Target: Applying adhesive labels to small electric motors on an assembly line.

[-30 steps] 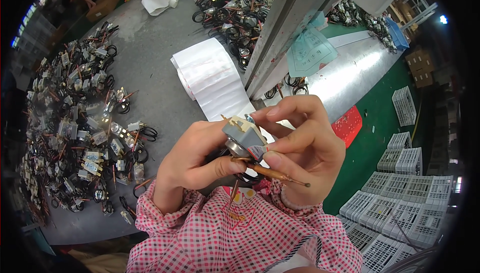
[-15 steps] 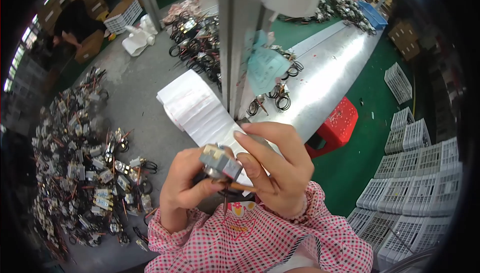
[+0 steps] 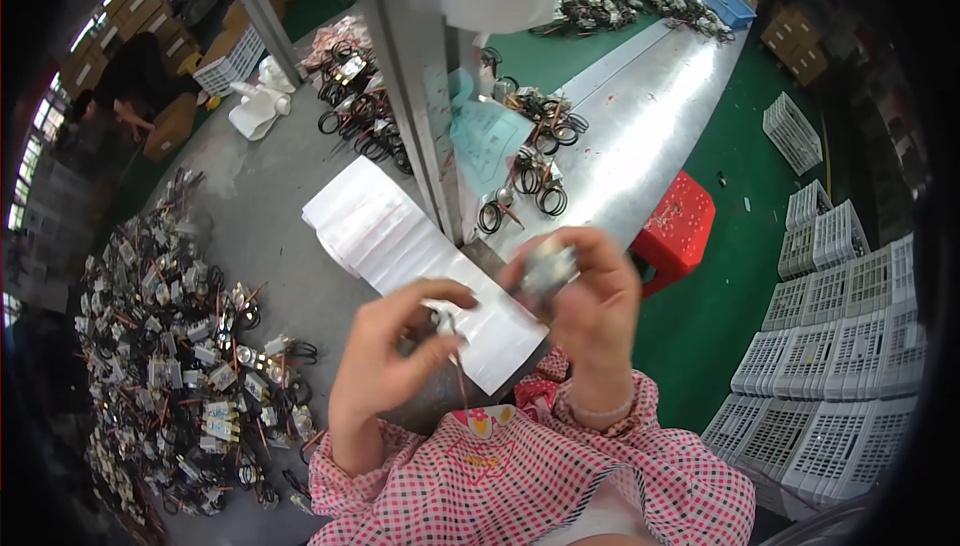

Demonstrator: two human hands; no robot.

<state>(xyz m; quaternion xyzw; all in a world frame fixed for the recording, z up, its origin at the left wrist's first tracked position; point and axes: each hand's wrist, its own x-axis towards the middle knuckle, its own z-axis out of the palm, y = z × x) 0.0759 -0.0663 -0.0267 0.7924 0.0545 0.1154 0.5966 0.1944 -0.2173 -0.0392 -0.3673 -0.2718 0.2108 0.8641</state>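
Note:
My right hand (image 3: 595,321) grips a small boxy grey metal part (image 3: 550,268), blurred by motion, above the right side of a white paper strip. My left hand (image 3: 390,351) has its thumb and fingers curled around a small shiny metal piece (image 3: 441,323); a thin copper-coloured rod (image 3: 461,383) hangs below it. I cannot tell whether the two pieces are joined. Beneath both hands the white label strip (image 3: 490,341) lies unrolled toward me, its folded bulk at the far left end.
On the left is a big heap of small metal parts with black coiled leads (image 3: 215,356). A metal post (image 3: 405,76) rises beyond the strip. More parts (image 3: 360,106) lie behind it. A red stool (image 3: 675,226) and stacked white crates (image 3: 800,356) stand at the right.
The grey part has gone from my left hand to my right hand, which has lifted away from the strip. My hands have moved apart, and the view has shifted slightly.

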